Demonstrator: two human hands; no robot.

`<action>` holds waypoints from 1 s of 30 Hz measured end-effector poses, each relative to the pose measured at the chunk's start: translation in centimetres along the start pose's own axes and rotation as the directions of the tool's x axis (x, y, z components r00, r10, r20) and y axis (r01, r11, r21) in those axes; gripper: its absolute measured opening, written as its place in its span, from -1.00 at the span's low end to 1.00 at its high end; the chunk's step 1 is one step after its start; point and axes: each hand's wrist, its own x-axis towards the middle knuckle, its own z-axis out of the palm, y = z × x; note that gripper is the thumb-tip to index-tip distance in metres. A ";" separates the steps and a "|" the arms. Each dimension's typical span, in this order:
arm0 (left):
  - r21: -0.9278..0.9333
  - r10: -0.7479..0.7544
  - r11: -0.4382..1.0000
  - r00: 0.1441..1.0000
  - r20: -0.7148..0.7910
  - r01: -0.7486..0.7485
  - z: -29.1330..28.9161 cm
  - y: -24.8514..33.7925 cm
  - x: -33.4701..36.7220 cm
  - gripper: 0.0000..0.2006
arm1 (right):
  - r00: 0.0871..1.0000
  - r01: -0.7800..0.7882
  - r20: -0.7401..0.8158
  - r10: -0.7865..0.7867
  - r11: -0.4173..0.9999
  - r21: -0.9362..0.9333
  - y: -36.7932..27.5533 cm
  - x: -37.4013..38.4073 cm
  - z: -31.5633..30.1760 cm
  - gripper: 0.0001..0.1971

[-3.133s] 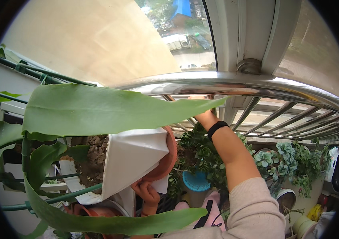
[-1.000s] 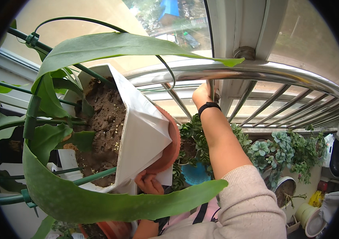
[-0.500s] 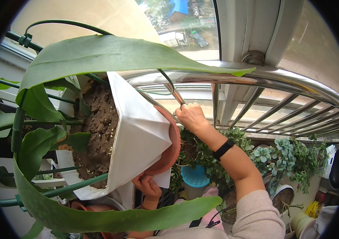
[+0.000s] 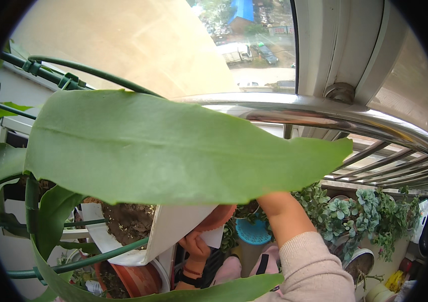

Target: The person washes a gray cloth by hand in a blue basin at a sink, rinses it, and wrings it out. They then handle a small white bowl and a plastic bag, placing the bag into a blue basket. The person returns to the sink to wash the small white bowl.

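A white angular pot with dry brown soil leans in front of me, its side turned up. A scalloped terracotta saucer sits against its base. My left hand is just below the saucer with fingers curled closed; what they grip does not show. A broad green leaf crosses the view and covers my right hand and much of the pot. Only my right forearm shows, reaching up behind the leaf near the saucer's right side.
Green plant-support hoops circle the pot. A curved metal railing runs along the window. Below are an orange pot, a blue basket, leafy potted plants and my feet in pink.
The view has shifted, and the upper leaf now looks larger and lower, hiding my right hand, which earlier showed closed beside the saucer by the railing. My left hand stays below the saucer.
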 end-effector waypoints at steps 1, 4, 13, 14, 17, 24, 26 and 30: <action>-0.006 0.013 1.000 1.000 0.003 -0.013 0.0 0.0 0.1 -0.85 | 1.000 0.003 0.012 -0.003 1.000 -0.015 -0.1 -0.2 0.0 -0.73; -0.024 0.022 0.999 0.999 0.035 -0.021 -0.1 0.0 0.3 -0.84 | 0.997 0.010 0.073 -0.005 0.998 -0.065 -0.3 -0.4 -0.1 -0.76; -0.022 0.003 1.000 1.000 0.028 -0.003 -0.1 0.3 0.1 -0.82 | 0.963 0.063 0.270 -0.005 0.976 -0.206 -0.9 -0.5 -1.2 -0.84; -0.018 0.003 1.000 1.000 0.028 -0.003 -0.1 0.3 0.1 -0.82 | 0.956 0.075 0.293 -0.009 0.973 -0.218 -0.9 -0.5 -1.4 -0.84; -0.031 -0.002 1.000 1.000 -0.005 0.002 0.1 0.1 0.1 -0.81 | 0.929 0.110 0.369 -0.017 0.966 -0.235 -0.8 -0.7 -2.3 -0.86; -0.017 0.022 1.000 1.000 0.001 -0.022 0.0 -0.1 0.0 -0.81 | 0.841 0.148 0.538 -0.060 0.981 -0.122 0.7 -0.4 -5.3 -0.88; -0.022 0.021 1.000 1.000 0.005 -0.021 -0.1 -0.2 0.0 -0.81 | 0.825 0.060 0.565 -0.014 0.996 -0.063 0.9 -0.3 -6.9 -0.87; -0.054 0.034 0.998 0.999 -0.011 -0.035 0.1 -0.2 0.1 -0.82 | 0.883 -0.191 0.432 0.186 0.981 -0.032 -0.3 -2.1 -11.5 -0.80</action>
